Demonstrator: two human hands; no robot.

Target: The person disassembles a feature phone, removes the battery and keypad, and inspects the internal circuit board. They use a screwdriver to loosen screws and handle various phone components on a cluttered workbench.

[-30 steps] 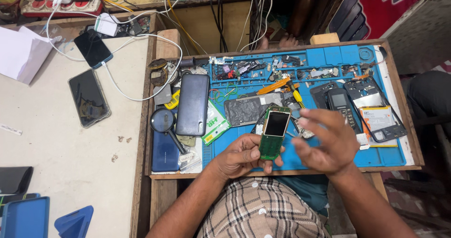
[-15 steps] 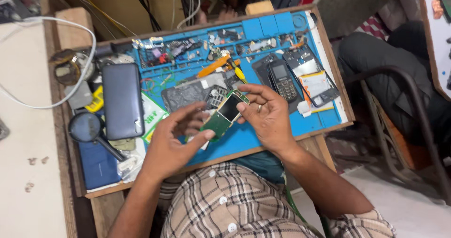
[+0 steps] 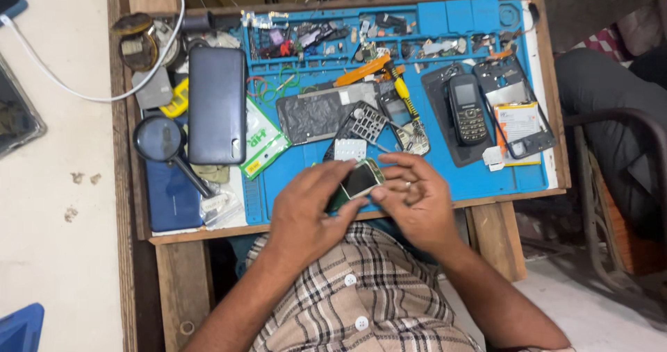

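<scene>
Beige plaid shirt (image 3: 361,303), white buttons (image 3: 350,280)

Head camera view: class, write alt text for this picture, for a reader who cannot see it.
Two bare hands, the left hand and the right hand, hold a small phone circuit board with its screen over a blue repair mat on a wooden tray. On the mat lie a black keypad phone, a yellow-handled screwdriver, a magnifying glass and a dark power bank.

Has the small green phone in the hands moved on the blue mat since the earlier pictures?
Cannot tell: the camera shifted. The small green phone stays near the blue mat's front edge, below the keypad frame.
</scene>
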